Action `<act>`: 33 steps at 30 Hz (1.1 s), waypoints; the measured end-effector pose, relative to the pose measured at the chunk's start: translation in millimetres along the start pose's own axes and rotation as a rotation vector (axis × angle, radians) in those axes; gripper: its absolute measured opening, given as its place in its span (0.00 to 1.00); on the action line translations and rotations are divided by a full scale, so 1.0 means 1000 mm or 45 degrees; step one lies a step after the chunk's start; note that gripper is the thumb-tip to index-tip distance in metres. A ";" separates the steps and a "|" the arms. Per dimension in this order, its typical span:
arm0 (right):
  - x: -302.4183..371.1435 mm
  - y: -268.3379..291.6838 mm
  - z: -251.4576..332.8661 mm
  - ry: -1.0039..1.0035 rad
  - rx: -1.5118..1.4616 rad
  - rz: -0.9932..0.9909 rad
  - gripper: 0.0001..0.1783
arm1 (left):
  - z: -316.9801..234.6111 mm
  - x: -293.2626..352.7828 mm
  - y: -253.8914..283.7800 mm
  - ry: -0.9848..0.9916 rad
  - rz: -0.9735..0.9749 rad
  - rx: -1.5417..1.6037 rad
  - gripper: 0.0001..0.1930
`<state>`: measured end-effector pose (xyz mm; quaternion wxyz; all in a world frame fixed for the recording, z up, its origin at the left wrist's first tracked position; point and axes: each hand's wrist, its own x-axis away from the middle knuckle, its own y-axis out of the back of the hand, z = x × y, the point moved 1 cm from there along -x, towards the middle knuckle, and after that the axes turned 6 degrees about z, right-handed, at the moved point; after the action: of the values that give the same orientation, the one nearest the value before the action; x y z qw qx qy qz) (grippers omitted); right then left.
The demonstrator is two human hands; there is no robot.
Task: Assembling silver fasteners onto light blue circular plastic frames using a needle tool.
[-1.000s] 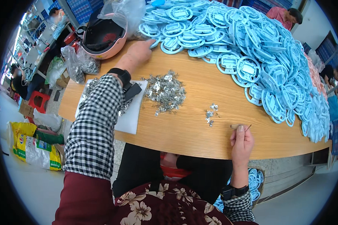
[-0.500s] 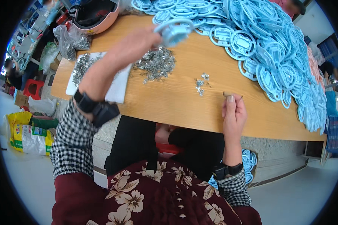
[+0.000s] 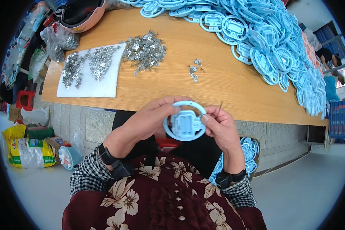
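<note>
In front of my lap, just off the table's near edge, a light-blue round plastic part (image 3: 186, 123) shows an outer ring and a box-like centre with a rectangular recess. My left hand (image 3: 151, 115) is closed on its left rim, thumb on top. At the opposite rim my right hand (image 3: 221, 126) has its thumb against the ring. A thin dark rod (image 3: 220, 108) sticks up between the right fingers; its lower end is hidden. Beyond the hands, several small silvery metal pieces (image 3: 194, 69) lie on the table (image 3: 161, 86).
A large heap of light-blue parts (image 3: 268, 50) covers the table's right and back. Silvery metal pieces form a pile (image 3: 145, 50) and lie on a white foam sheet (image 3: 103, 90). A pink helmet (image 3: 86, 26) and plastic bags (image 3: 53, 44) stand back left. More blue parts (image 3: 250, 153) are below the table.
My left hand has come back from the far side of the table to my lap with the blue part. My right hand has moved left and down and now touches its rim.
</note>
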<state>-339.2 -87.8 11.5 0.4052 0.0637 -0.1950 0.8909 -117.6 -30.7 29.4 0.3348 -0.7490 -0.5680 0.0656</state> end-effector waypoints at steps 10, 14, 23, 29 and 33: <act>-0.077 0.005 0.024 0.608 1.510 -0.490 0.11 | -0.016 0.004 0.024 -0.034 -0.278 -0.423 0.14; -0.093 0.004 0.023 0.524 1.598 -0.441 0.11 | -0.016 0.005 0.036 -0.081 -0.223 -0.342 0.14; -0.095 0.022 0.016 0.243 1.276 -0.389 0.06 | -0.024 0.007 0.037 -0.010 -0.197 -0.564 0.14; -0.081 -0.011 0.030 0.140 0.633 -0.395 0.09 | -0.025 -0.006 0.036 -0.046 -0.235 -0.658 0.19; -0.069 -0.033 0.032 0.149 0.454 -0.256 0.08 | -0.017 -0.012 0.036 -0.037 -0.169 -0.565 0.19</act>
<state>-270.1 -129.5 31.7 0.4849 0.1016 -0.0028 0.8686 -84.9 -53.8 18.7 0.1574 -0.7641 -0.6214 -0.0722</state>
